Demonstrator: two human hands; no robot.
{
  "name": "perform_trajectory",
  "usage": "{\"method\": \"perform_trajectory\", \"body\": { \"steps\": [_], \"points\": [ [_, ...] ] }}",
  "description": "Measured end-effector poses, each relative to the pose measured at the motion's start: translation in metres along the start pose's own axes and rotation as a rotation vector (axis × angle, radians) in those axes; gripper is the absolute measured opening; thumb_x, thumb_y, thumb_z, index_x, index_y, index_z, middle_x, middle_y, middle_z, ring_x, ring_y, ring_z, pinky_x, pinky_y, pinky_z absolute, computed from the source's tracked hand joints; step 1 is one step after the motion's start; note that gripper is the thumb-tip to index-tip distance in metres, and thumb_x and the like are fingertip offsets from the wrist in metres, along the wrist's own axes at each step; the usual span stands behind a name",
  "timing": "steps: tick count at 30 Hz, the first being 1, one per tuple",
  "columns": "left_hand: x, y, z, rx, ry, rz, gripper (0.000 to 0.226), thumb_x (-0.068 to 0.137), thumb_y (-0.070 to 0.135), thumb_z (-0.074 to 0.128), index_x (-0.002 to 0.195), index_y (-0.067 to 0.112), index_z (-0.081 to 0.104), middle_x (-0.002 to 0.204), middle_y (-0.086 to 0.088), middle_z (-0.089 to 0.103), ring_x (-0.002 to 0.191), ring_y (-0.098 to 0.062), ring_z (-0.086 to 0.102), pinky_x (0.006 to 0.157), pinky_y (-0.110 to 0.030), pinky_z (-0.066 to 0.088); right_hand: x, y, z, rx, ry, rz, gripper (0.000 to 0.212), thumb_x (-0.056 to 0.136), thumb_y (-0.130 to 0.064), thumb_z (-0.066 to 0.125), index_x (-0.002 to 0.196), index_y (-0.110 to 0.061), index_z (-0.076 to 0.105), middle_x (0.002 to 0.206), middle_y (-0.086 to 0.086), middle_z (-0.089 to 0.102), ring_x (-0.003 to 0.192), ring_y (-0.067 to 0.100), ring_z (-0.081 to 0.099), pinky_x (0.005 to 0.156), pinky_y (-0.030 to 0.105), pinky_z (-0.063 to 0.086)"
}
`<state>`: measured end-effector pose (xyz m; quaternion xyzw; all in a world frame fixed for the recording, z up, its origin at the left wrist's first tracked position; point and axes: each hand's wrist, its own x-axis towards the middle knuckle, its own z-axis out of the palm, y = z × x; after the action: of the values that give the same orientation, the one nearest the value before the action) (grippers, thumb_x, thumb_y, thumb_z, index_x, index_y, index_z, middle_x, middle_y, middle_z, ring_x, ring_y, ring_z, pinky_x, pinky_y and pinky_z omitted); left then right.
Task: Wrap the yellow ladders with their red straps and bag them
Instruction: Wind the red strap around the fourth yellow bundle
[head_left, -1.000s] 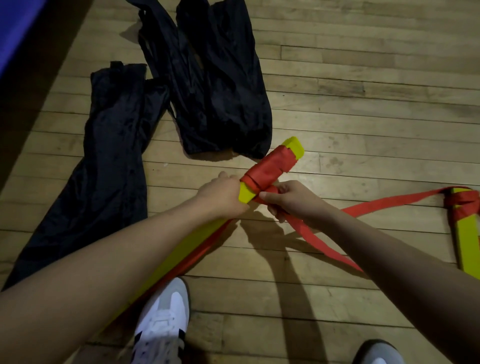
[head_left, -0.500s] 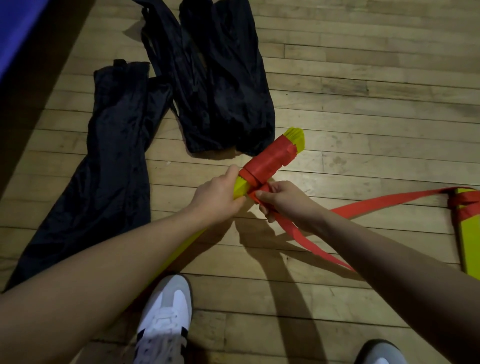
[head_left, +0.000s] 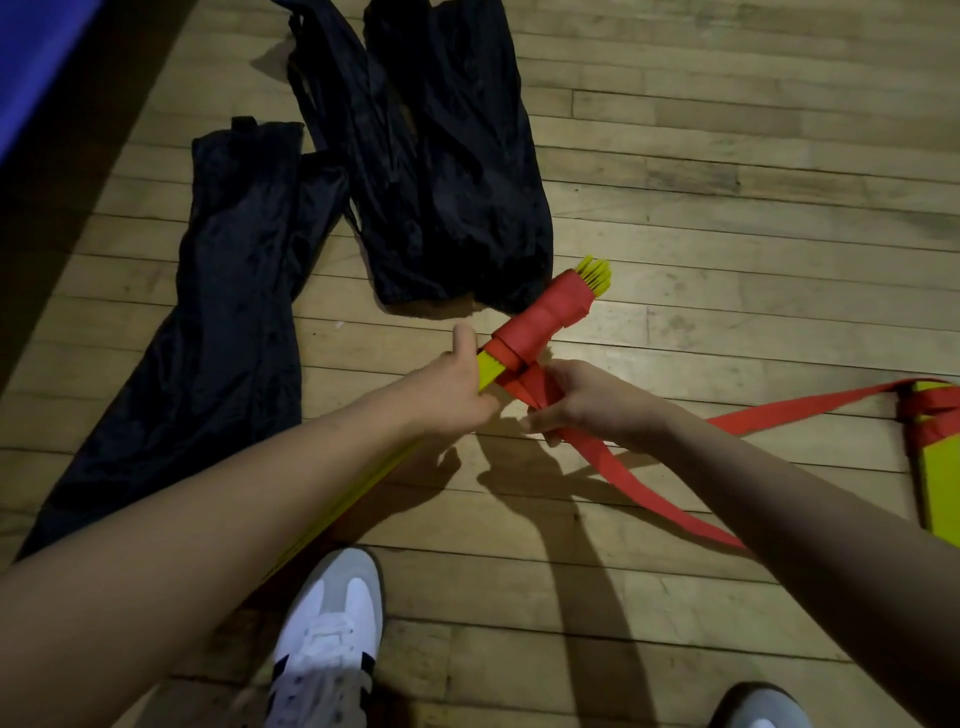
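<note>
A bundle of yellow ladder slats (head_left: 491, 364) was gripped by the left hand (head_left: 451, 389), fingers curled round it and thumb raised, with the bundle's far end lifted over the wooden floor (head_left: 727, 234). Its upper part was wound in a red strap (head_left: 540, 322), and the loose run of that strap was pinched in the right hand (head_left: 587, 400) just beside the left — from there it trailed across the boards to a second yellow ladder (head_left: 943, 488), partly cut off at the right edge and also bound in red. Two black bags (head_left: 447, 156) (head_left: 228, 291) were laid flat beyond the hands, the nearer one's corner just behind the bundle's tip. White shoes (head_left: 327, 639) were seen below, and a blue surface (head_left: 36, 62) at the upper left.
</note>
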<state>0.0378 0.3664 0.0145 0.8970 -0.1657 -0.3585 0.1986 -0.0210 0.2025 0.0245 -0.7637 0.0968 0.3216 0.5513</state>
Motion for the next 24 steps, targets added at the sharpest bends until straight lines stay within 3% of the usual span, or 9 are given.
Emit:
{"method": "perform_trajectory", "body": {
  "steps": [4,9,12,14,18,24],
  "points": [
    [0.005,-0.004,-0.001,0.045,-0.096,-0.031,0.041,0.091,0.018,0.056,0.106,0.020,0.018,0.093,-0.012,0.050,0.068,-0.023,0.053,0.056,-0.031,0.041,-0.001,0.007,-0.001,0.069,0.045,0.012,0.005,0.090,-0.001,0.061,0.093,0.002,0.057,0.080,0.016,0.062,0.066,0.023,0.061,0.065,0.032,0.054],
    [-0.003,-0.003,0.006,0.243,0.236,0.081,0.073,0.078,0.039,0.074,0.127,0.017,0.024,0.111,-0.006,0.054,0.094,-0.026,0.059,0.073,-0.037,0.049,0.003,0.011,0.000,0.106,0.111,0.028,0.018,0.099,-0.008,0.049,0.101,0.007,0.059,0.073,0.011,0.066,0.057,0.015,0.059,0.058,0.024,0.051],
    [-0.002,-0.003,0.011,0.303,0.321,0.074,0.062,0.080,0.037,0.070,0.128,0.015,0.037,0.120,-0.007,0.046,0.105,-0.025,0.052,0.076,-0.033,0.040,0.004,0.010,0.004,0.166,0.077,-0.001,0.013,0.096,-0.005,0.053,0.100,0.006,0.059,0.074,0.011,0.066,0.058,0.017,0.060,0.061,0.027,0.050],
    [-0.003,-0.004,0.011,0.227,0.317,0.040,0.056,0.080,0.034,0.070,0.123,0.014,0.040,0.118,-0.008,0.044,0.101,-0.026,0.052,0.074,-0.032,0.039,0.003,0.010,0.005,0.180,0.042,-0.007,0.006,0.092,0.001,0.057,0.095,0.006,0.059,0.076,0.012,0.067,0.060,0.019,0.061,0.062,0.028,0.051],
    [-0.003,-0.005,0.006,0.133,0.295,0.006,0.049,0.083,0.036,0.069,0.107,0.018,0.030,0.092,-0.003,0.052,0.078,-0.024,0.054,0.065,-0.032,0.042,0.001,0.008,0.002,0.174,0.018,0.005,0.012,0.090,0.003,0.058,0.100,0.010,0.059,0.078,0.011,0.071,0.060,0.017,0.064,0.061,0.025,0.053],
    [-0.002,-0.002,-0.006,0.094,0.047,0.031,0.052,0.083,0.035,0.067,0.106,0.015,0.026,0.086,-0.003,0.054,0.075,-0.022,0.056,0.061,-0.031,0.042,0.006,0.011,0.002,0.256,0.056,0.020,0.022,0.097,-0.003,0.050,0.109,0.015,0.055,0.084,0.018,0.068,0.061,0.022,0.063,0.068,0.036,0.049]
  ]
}}
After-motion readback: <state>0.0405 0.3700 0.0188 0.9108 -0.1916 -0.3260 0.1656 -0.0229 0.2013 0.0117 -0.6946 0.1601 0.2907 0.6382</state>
